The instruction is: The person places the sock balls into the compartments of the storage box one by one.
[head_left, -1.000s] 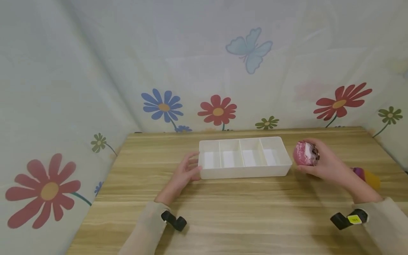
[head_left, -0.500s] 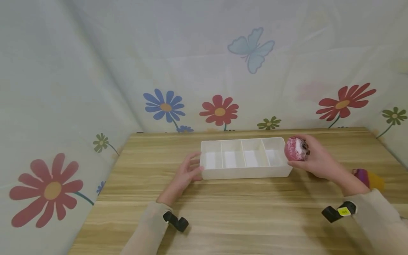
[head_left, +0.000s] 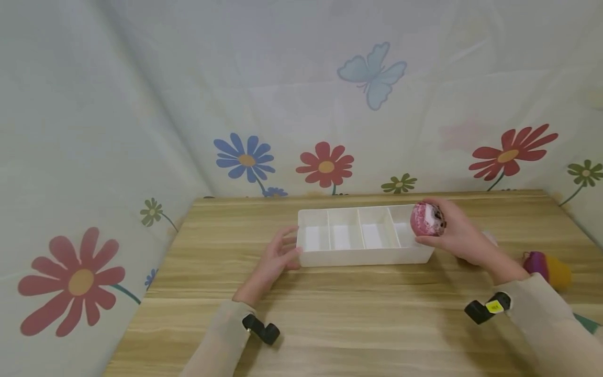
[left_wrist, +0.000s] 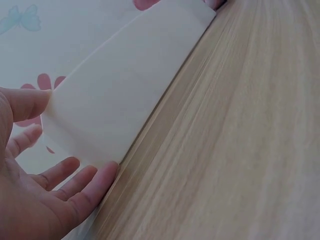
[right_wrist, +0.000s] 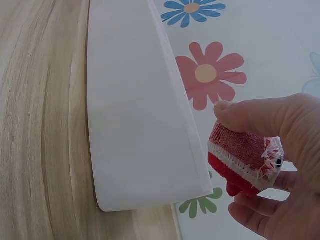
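A white plastic box [head_left: 363,256] with several compartments in a row lies on the wooden table. My left hand [head_left: 278,254] is at its left end, fingers spread and relaxed; in the left wrist view the thumb touches the upper edge and the lower fingertips lie against the bottom corner. Above the box's rightmost compartment, my right hand [head_left: 452,230] pinches a rolled-up sock [head_left: 426,220] between thumb and fingers. Seen in the right wrist view, the sock [right_wrist: 240,155] is red and pink with a white band and loose white threads.
A purple and yellow rolled bundle [head_left: 548,269] sits on the table at the right, beyond my right forearm. Behind the right wrist a pale item [head_left: 491,238] peeks out, and a green one [head_left: 586,323] shows near the right edge. A flowered cloth [head_left: 282,94] hangs behind the table.
My right hand has carried the sock leftward and slightly up, from beside the box to over its right end. The left hand has stayed at the box's left end.
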